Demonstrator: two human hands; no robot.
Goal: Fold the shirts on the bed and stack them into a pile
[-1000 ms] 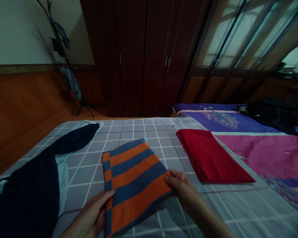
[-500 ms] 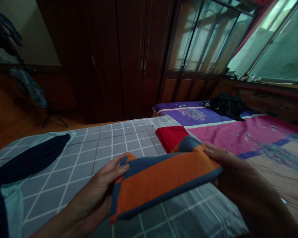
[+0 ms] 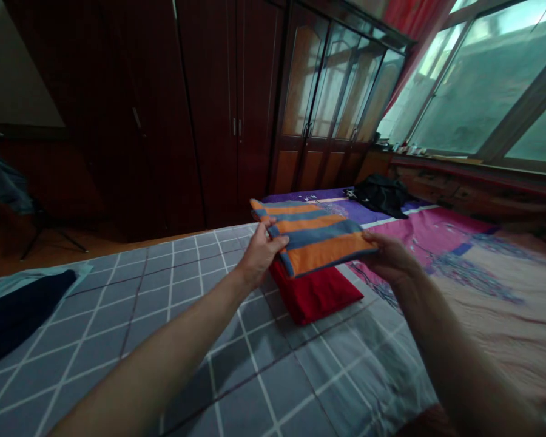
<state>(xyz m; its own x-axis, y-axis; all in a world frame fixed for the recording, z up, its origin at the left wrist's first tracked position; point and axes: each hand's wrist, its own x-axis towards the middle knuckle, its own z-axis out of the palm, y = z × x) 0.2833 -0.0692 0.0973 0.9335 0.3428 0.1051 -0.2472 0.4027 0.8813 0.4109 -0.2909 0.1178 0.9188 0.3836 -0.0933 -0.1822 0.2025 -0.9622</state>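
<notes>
Both my hands hold up a folded orange and blue striped cloth (image 3: 312,240), gripping it by its two ends. My left hand (image 3: 260,255) pinches the near left end, and my right hand (image 3: 388,258) has the right end between its fingers. Directly below, partly hidden by the striped cloth, lies a folded red cloth (image 3: 313,297). The striped cloth hangs just above it, and I cannot tell whether they touch.
The bed has a grey checked sheet (image 3: 173,303), with a dark navy garment (image 3: 18,315) at its left. A pink and purple quilt (image 3: 437,233) and a black cloth heap (image 3: 380,194) lie beyond. A dark wardrobe (image 3: 164,121), glass-fronted cabinet (image 3: 332,91) and window (image 3: 482,79) stand behind.
My hands have lifted the striped cloth and carried it over the red cloth. My view has swung to the right, and my arms now reach farther out.
</notes>
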